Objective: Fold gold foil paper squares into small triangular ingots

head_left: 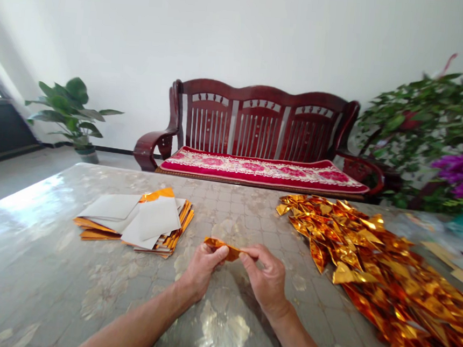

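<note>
Head view, foil piece (223,247): narrow gold strip, just above the table (24,263), centre front.
Left hand (202,271): fingertips pinch the strip's left end.
Right hand (266,278): fingertips pinch its right end; the two-ended hold likely steadies it.
Sheet stack (138,222): flat, left, within reach.
Folded gold pile (389,268): right, apart.

White wall (146,36), carved red-cushioned wooden bench (260,127), potted plants (72,111)

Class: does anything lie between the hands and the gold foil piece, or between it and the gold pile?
Nothing visible: left hand and right hand pinch the gold foil piece; only bare table lies before the gold pile.
</note>
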`<state>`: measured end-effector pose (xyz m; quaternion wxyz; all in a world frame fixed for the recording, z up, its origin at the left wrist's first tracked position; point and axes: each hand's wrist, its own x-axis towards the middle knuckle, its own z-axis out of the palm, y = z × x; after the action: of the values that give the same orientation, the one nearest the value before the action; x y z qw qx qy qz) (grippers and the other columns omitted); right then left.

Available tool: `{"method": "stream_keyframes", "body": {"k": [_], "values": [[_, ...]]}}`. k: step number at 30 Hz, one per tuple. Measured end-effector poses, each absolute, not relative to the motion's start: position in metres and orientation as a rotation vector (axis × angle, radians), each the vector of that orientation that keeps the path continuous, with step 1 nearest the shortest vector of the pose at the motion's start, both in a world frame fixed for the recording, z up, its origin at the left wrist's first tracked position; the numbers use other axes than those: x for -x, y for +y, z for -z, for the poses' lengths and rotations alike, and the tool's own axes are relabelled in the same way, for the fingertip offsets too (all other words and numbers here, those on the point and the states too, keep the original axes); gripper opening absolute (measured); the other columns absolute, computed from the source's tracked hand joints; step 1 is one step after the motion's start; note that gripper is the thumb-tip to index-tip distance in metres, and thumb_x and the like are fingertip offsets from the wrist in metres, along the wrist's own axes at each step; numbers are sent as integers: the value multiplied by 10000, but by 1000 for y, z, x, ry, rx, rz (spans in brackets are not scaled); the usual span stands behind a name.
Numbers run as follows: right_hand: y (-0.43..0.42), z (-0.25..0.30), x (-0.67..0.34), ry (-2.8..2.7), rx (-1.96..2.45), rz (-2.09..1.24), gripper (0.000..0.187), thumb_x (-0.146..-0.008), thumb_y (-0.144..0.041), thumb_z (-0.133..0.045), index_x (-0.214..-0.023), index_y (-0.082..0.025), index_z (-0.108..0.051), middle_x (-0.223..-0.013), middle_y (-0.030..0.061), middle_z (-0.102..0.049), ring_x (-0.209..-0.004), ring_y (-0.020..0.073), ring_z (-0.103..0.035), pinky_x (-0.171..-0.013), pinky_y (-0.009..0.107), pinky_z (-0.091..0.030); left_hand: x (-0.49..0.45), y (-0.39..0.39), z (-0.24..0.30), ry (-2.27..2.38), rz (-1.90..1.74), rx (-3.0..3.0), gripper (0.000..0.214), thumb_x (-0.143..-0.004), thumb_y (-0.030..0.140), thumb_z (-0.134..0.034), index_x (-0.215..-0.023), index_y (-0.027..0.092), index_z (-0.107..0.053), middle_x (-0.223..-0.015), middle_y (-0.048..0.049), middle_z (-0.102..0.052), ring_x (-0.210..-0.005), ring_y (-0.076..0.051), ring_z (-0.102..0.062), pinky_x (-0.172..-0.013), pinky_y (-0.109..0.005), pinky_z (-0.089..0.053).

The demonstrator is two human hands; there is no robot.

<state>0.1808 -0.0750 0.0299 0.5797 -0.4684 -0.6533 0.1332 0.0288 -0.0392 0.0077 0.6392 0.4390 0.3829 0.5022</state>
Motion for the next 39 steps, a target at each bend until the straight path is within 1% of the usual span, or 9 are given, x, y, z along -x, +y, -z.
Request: {"method": "stream_keyframes", "body": {"k": [7, 13, 15, 18, 21, 24, 28, 33, 39], "values": [[-75, -25, -187, -1464, 1117, -449, 139, -864, -293, -635, -779, -228, -724, -717, -1, -695, -662, 158, -640, -647, 266, -504, -28, -44, -11, 926, -1316, -1100, 263, -671, 397, -750, -676, 147, -666, -583, 27, -581, -583, -112, -501, -592, -226, -411], [-68, -16, -192, -1453, 1159, -449, 155, -859, -318, -629, -797, -221, -733, -713, 9, -700, -662, 172, -646, -644, 274, -513, -29, -46, -17, 950, -1352, -1219, 171, -723, 322, -695, -704, 154, -717, -622, 1, -644, -576, -121, -539, -557, -222, -441], [-66, -14, -194, -1483, 1168, -401, 149, -864, -316, -623, -816, -223, -728, -745, 20, -712, -691, 181, -656, -661, 287, -524, -29, -46, -16, 964, -1358, -1255, 161, -742, 312, -682, -721, 159, -728, -650, -8, -667, -577, -123, -555, -551, -222, -454], [-63, -12, -196, -1551, 1136, -244, 125, -872, -302, -620, -884, -237, -725, -875, 49, -733, -833, 210, -674, -768, 343, -540, -28, -44, -12, 1017, -1365, -1335, 165, -774, 317, -670, -740, 170, -737, -681, -17, -690, -577, -132, -582, -546, -230, -474], [-61, -12, -196, -1657, 1076, -75, 129, -883, -268, -622, -962, -267, -723, -961, 53, -733, -936, 224, -656, -851, 396, -521, -24, -42, -8, 1025, -1395, -1535, 147, -814, 308, -673, -769, 193, -754, -739, -27, -720, -671, -156, -640, -648, -255, -519], [-61, -12, -194, -1746, 1031, 15, 136, -886, -219, -637, -971, -286, -719, -916, 32, -733, -910, 213, -641, -842, 396, -508, -21, -42, -6, 934, -1415, -1761, 137, -868, 291, -659, -843, 216, -771, -813, -39, -741, -786, -167, -674, -765, -271, -528], [-62, -13, -194, -1797, 1024, 75, 136, -875, -179, -659, -942, -282, -716, -847, 17, -728, -850, 204, -630, -800, 385, -498, -19, -45, -7, 898, -1420, -1881, 172, -910, 305, -627, -881, 210, -768, -836, -58, -742, -792, -168, -681, -755, -267, -534], [-64, -14, -196, -1816, 999, 118, 131, -858, -169, -683, -926, -277, -711, -842, 18, -724, -851, 207, -627, -789, 384, -498, -19, -48, -8, 859, -1461, -1912, 155, -916, 269, -620, -900, 203, -759, -848, -63, -739, -803, -164, -683, -763, -260, -538], [-65, -14, -193, -1773, 1040, 51, 115, -878, -179, -661, -928, -271, -706, -855, 24, -716, -858, 201, -621, -800, 372, -501, -17, -49, -8, 936, -1454, -2107, 241, -954, 204, -530, -992, 247, -765, -870, -57, -730, -815, -154, -661, -762, -250, -514]]}}
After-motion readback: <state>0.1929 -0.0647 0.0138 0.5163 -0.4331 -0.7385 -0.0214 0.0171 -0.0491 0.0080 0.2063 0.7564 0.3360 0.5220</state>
